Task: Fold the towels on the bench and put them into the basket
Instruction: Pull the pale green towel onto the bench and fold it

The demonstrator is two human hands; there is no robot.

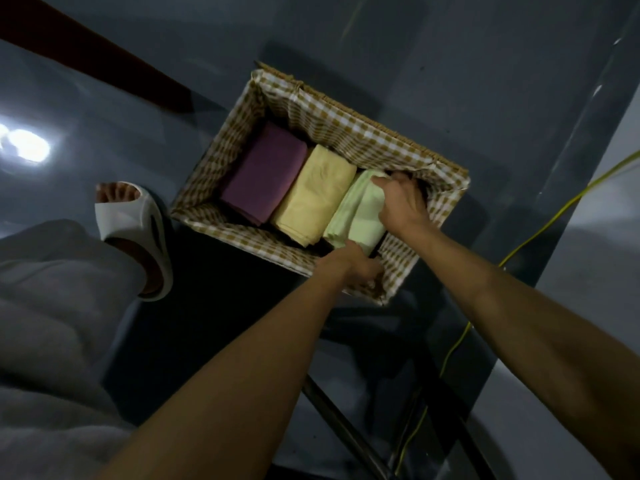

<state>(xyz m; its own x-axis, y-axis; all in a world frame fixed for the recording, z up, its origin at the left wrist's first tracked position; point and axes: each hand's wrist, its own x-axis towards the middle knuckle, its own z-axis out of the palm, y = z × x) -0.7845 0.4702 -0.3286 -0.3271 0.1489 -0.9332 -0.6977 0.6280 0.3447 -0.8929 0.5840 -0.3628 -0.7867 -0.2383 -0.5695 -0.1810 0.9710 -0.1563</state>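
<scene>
Basket (pixel 349 124) sits on the grey floor (pixel 485 98), lined with brown-and-white checked cloth. Three folded towels lie inside, side by side and touching: purple towel (pixel 263 174) on the left, yellow towel (pixel 318 199) in the middle, green towel (pixel 360 216) on the right, next to the right wall.

Both hands are on the green towel. Right hand (pixel 403 202) covers its far end, thumb on top, fingers curled down the side facing the basket wall. Left hand (pixel 349 265) holds the near end, fingers curled and mostly hidden below the rim.

Step, as judged: seating the third towel in the last gap. No unfolded towel is in view, so the task looks close to done.

Handling: the cloth is soft, light and limp, and the fold will likely open if lifted by one edge. Best hold is at both ends, pinching all the layers together. Nothing fragile here, and the grip is good.

Nearby: a white sandal (pixel 138 230) left of the basket, a yellow cord (pixel 540 226) on the right.
</scene>
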